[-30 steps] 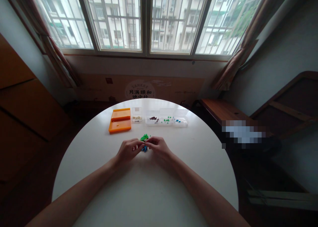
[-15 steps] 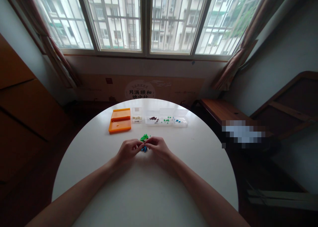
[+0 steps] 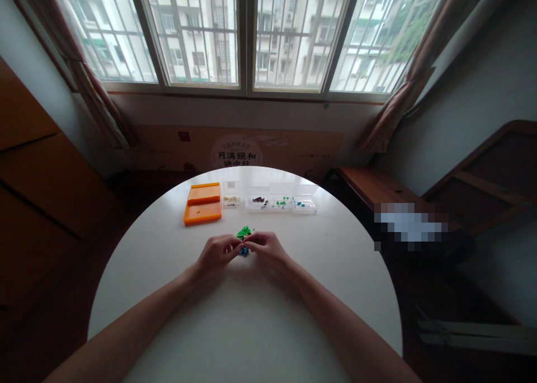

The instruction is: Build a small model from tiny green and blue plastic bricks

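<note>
My left hand [image 3: 218, 250] and my right hand [image 3: 265, 245] meet near the middle of the white table, with thumbs and fingers pinched together. Between and just beyond the fingertips is a small model of tiny building bricks [image 3: 244, 232], green at the far end and blue at the near end. Both hands grip it at its middle, where the fingers cover part of it. The bricks are too small to tell apart, and I cannot see whether a loose piece is also between the fingers.
An orange tray [image 3: 202, 212] with an upright part and one small piece lies at the back left of the table [image 3: 201, 338]. Beside it stand clear plastic boxes with open lids, holding cream pieces [image 3: 231, 199], dark brown pieces [image 3: 259, 199], green pieces [image 3: 282, 203] and blue pieces [image 3: 300, 204].
Hardly anything differs. Both hands stay at the brick model, with only a very slight shift of the fingers.
</note>
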Tool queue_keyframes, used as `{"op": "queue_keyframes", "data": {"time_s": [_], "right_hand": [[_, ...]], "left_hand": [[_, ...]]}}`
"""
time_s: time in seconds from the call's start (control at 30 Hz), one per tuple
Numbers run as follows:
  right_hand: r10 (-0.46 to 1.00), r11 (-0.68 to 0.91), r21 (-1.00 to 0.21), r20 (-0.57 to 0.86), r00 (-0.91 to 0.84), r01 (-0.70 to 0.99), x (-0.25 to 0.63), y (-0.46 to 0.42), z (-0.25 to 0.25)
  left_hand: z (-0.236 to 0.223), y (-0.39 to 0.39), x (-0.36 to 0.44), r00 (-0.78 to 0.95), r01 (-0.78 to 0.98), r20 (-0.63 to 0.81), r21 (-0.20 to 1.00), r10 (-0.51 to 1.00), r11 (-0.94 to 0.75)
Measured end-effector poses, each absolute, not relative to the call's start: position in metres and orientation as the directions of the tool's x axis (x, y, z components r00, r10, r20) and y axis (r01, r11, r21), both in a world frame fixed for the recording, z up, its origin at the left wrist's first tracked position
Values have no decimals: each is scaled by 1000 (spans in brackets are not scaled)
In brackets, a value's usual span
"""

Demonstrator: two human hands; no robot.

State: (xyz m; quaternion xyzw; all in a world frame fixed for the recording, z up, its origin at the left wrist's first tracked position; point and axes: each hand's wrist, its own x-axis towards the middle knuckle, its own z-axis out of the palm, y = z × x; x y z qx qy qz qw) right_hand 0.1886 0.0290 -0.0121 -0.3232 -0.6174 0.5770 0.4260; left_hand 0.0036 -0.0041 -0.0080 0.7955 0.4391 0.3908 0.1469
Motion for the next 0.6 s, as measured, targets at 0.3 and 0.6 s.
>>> {"op": "queue_keyframes", "data": {"time_s": [0.3, 0.6], "right_hand": [[875, 183, -981, 192, -444, -63, 189, 28, -13], [872, 209, -977, 202, -446, -33, 188, 28, -12]], "left_hand": [[-9, -4, 4, 325, 582, 498, 565, 804, -586], [-9, -5, 4, 347, 586, 502, 543, 792, -601]]}}
